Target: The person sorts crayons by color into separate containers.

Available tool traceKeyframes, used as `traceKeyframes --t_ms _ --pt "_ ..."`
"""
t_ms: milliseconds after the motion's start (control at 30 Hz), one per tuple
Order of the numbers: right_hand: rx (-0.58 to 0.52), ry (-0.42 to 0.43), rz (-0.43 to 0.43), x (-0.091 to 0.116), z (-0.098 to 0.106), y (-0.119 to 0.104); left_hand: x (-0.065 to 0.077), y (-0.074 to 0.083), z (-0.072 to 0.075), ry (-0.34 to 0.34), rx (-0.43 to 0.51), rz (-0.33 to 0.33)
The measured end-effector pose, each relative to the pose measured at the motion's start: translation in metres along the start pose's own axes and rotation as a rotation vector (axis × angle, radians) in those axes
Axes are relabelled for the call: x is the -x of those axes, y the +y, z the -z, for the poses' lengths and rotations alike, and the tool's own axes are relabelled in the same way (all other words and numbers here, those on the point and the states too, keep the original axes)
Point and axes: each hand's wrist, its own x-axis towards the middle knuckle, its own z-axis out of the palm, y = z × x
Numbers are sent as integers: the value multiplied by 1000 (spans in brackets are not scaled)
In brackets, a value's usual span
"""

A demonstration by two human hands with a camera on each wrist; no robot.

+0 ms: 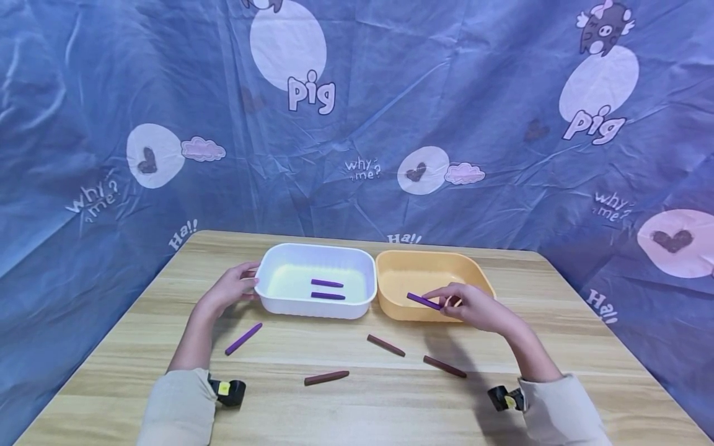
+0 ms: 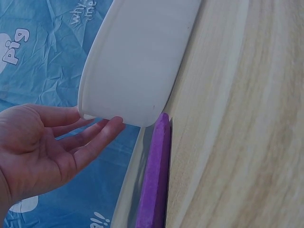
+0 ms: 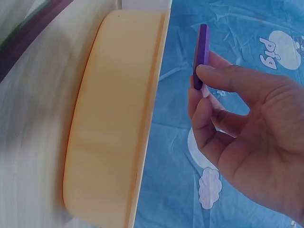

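Over on the right, the right hand (image 1: 471,306) has a purple crayon (image 1: 419,300) pinched near one end, thumb pressed to its side and the other fingers curled in behind! The crayon is up in the air, higher than the rim of the orange container (image 1: 400,311), and from the head view it crosses that container's near wall; whether it is directly above the opening, I cannot tell.

Across to the left, and the left hand (image 1: 230,290) is at the outer end of the white container (image 1: 312,308), fingers extended and slightly spread, fingertips touching the rim. The two containers stand side by side at the back of the table (image 1: 268,418), ends meeting.

Inside the white one, two crayons lie on the floor: an upper purple stick (image 1: 327,284) and a lower purple stick (image 1: 328,296), nearly parallel, just apart. Out front, a loose purple crayon (image 1: 243,339) rests slantwise near the left forearm. Three brown ones too: a left brown crayon (image 1: 326,378), a middle brown crayon (image 1: 386,345) and a right brown crayon (image 1: 444,366), all well apart. Behind everything hangs a creased blue cloth (image 1: 357,111), printed with pigs, hearts and lettering.
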Motion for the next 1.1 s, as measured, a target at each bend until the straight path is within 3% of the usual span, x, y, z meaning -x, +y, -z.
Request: traceKeyframes --t_ms 1100 --pt "-27 -3 74 -73 -24 -32 -1 -1 2 2 -10 10"
